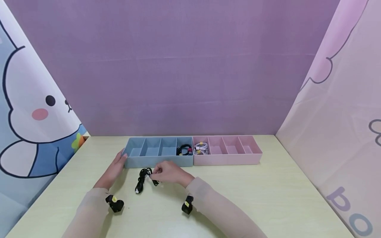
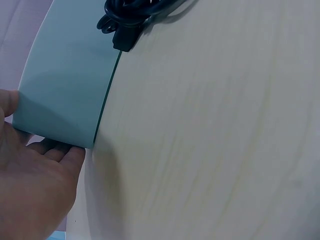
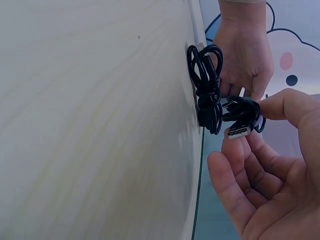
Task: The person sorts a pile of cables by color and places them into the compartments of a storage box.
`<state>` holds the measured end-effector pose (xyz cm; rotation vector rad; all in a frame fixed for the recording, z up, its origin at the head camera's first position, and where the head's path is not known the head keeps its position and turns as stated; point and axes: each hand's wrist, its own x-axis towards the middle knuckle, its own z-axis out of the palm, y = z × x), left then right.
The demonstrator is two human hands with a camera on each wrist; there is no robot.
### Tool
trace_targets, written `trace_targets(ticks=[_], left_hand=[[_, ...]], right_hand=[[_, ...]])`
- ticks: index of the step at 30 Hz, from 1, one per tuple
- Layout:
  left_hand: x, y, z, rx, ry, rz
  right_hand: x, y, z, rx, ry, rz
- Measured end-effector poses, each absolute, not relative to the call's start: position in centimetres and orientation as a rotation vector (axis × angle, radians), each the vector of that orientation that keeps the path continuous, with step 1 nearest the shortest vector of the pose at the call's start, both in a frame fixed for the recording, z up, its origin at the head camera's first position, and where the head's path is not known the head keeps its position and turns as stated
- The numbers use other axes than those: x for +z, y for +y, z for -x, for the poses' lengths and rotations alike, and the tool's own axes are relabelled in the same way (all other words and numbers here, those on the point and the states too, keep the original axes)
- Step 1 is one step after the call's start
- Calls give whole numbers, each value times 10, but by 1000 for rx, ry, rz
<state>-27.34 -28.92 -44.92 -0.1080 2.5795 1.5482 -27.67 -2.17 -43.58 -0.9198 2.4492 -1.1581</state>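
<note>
My left hand (image 1: 114,167) holds the left end of a blue divided box (image 1: 162,162). In the left wrist view its thumb lies at the rim, while the fingers (image 2: 72,160) bend against the end wall. Just in front of the box, my right hand (image 1: 172,173) pinches a coiled black USB cable (image 3: 243,112) between thumb and forefinger; a metal plug (image 3: 239,132) sticks out of the bundle. Beside it a second coiled black cable (image 1: 140,184) rests on the table, close to the held one.
A pink divided box (image 1: 227,160) adjoins the blue one on the right. White cables (image 1: 201,148) lie in its leftmost compartment. The blue box's rightmost compartment contains black cable (image 1: 185,149). Behind the pale wooden table (image 1: 297,205) hangs a purple cloth (image 1: 184,82).
</note>
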Motion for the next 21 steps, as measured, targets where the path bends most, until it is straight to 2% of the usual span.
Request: trace_targets(ticks=[21], left_hand=[[-450, -291, 273, 1555, 2584, 83]], right_hand=[[-428, -14, 278, -1208, 2461, 986]])
